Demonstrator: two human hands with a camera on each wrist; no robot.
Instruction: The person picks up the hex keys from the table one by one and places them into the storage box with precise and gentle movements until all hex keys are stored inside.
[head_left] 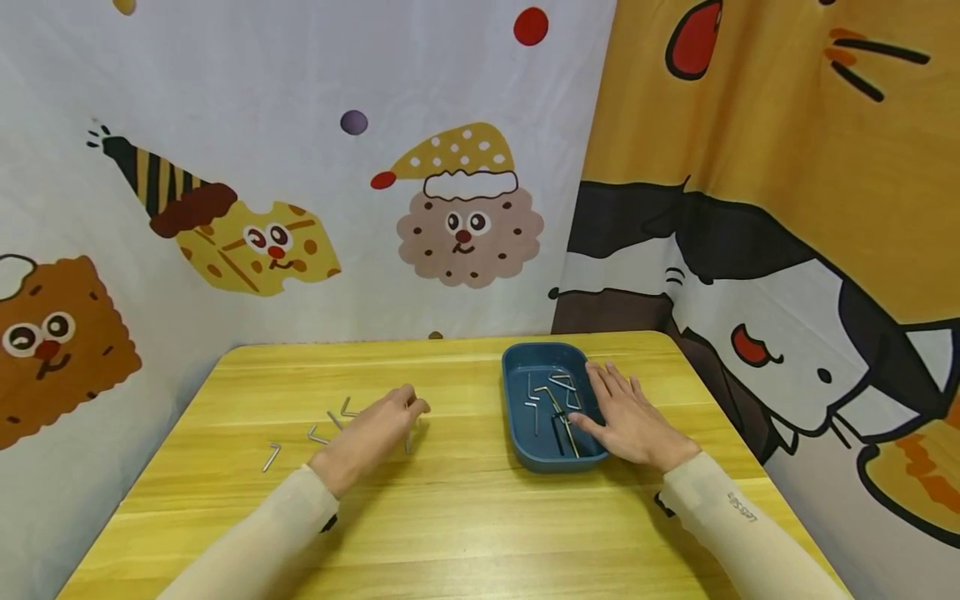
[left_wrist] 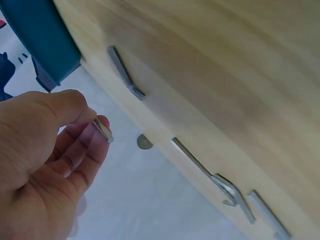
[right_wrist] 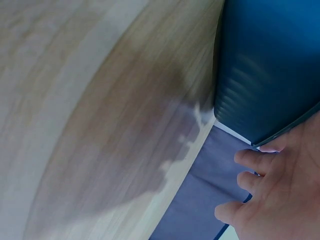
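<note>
My left hand (head_left: 375,433) is raised over the table, left of the tray. Between thumb and fingers it pinches a small silver hex key (left_wrist: 103,131), whose other end the fingers hide. Another hex key (head_left: 408,442) lies on the wood beside that hand. My right hand (head_left: 633,423) rests at the right side of the blue tray (head_left: 551,463), fingers extended and thumb over the rim; in the right wrist view the fingers (right_wrist: 255,160) are spread by the outer wall. Inside the tray lie several L-shaped keys, among them silver ones (head_left: 534,417), a gold one (head_left: 555,402) and a black one (head_left: 557,435).
Loose silver hex keys lie on the left of the table: one apart (head_left: 272,457), others closer together, including a bent one (head_left: 315,435) and one farther back (head_left: 347,407). The yellow wooden table (head_left: 465,533) ends against a printed cloth (head_left: 465,308).
</note>
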